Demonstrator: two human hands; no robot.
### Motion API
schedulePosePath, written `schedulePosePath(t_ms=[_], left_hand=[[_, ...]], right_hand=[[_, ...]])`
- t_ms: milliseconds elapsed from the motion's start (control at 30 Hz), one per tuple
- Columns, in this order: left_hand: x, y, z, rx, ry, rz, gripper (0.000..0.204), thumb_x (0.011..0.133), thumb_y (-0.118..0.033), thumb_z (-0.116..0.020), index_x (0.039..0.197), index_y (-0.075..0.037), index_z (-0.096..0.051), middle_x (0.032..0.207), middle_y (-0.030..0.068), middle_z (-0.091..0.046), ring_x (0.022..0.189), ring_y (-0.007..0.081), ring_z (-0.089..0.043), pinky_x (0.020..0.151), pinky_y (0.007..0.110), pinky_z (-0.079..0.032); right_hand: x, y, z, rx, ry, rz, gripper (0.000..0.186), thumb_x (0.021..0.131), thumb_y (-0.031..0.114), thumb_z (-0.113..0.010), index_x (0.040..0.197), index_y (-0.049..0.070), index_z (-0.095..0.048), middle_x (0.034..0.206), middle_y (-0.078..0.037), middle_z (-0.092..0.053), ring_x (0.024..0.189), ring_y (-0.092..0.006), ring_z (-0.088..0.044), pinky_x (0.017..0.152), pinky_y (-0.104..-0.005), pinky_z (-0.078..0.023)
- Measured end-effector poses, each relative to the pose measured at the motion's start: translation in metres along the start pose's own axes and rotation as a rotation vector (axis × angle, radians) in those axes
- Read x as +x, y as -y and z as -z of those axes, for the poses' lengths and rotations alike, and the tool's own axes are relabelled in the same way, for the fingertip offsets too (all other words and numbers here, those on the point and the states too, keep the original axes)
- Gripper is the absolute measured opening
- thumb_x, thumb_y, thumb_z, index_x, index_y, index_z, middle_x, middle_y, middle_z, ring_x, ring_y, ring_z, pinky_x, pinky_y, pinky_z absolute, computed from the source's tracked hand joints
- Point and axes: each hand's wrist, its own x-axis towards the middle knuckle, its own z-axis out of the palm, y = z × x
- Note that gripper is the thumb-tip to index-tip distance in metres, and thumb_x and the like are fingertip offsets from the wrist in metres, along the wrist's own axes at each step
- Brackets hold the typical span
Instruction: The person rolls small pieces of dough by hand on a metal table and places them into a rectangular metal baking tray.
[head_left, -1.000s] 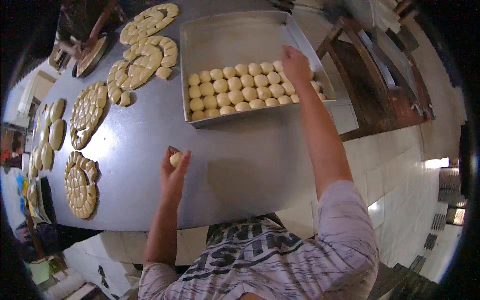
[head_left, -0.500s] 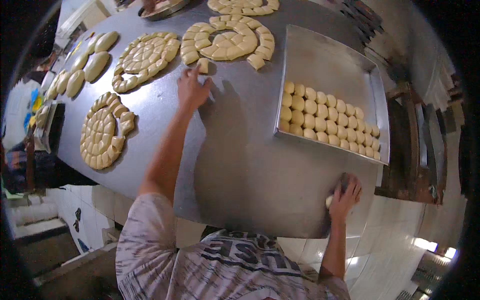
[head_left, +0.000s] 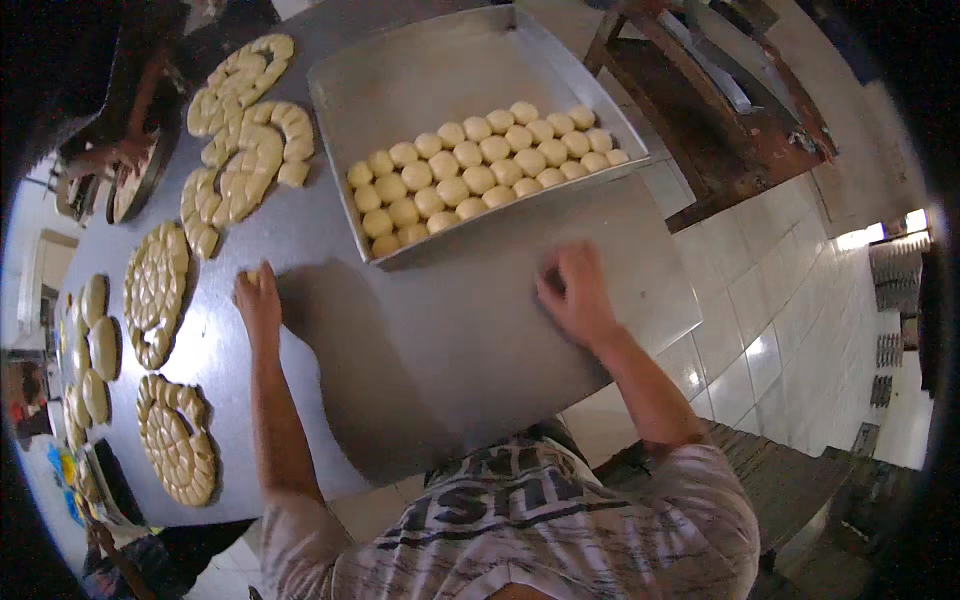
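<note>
My left hand (head_left: 258, 302) is closed above the metal table, its fingertips pinching a small cut piece of pale dough (head_left: 252, 276). To the right, my right hand (head_left: 580, 295) rests curled on the tabletop in front of the tray. Its fingers are bent inward, and whatever lies under the palm is hidden. Rows of smooth dough balls (head_left: 453, 190) fill the near part of a large metal tray (head_left: 420, 85). Left of it lie scored dough coils: a partly opened one (head_left: 252, 165), a whole one (head_left: 157, 285) and a smaller one (head_left: 178, 440).
Oval dough loaves (head_left: 103, 347) lie at the table's left edge. At the far left, another person's hand (head_left: 125, 155) is over a round pan (head_left: 140, 190). A brown stand (head_left: 720, 130) is beyond the table's right side, above a tiled floor (head_left: 745, 330).
My view has turned right. My left hand has come away from the coil with a dough piece. My right hand has moved nearer the tray; the dough ball seen at its thumb is now hidden.
</note>
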Motion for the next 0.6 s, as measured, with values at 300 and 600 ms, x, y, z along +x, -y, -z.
schedulePosePath(t_ms=[300, 600], left_hand=[[-0.126, -0.106, 0.033, -0.512, 0.219, 0.277, 0.023, 0.085, -0.016, -0.061, 0.072, -0.009, -0.044, 0.068, -0.0038, -0.039, 0.065, 0.0067, -0.036, 0.06, 0.024, -0.032], [-0.16, -0.112, 0.048, -0.705, 0.247, 0.365, 0.017, 0.084, -0.012, -0.062, 0.078, -0.01, -0.046, 0.072, -0.0032, -0.044, 0.067, 0.0057, -0.041, 0.058, 0.022, -0.036]], right_hand=[[-0.018, -0.019, 0.025, -0.079, -0.014, 0.058, 0.026, 0.07, 0.01, -0.066, 0.093, 0.006, -0.055, 0.098, -0.016, -0.057, 0.097, -0.0348, -0.05, 0.087, -0.0412, -0.04], [0.195, -0.079, 0.057, 0.475, -0.486, -0.172, 0.027, 0.084, 0.022, -0.061, 0.104, 0.003, -0.06, 0.089, -0.012, -0.063, 0.086, -0.0194, -0.06, 0.076, -0.0304, -0.046]])
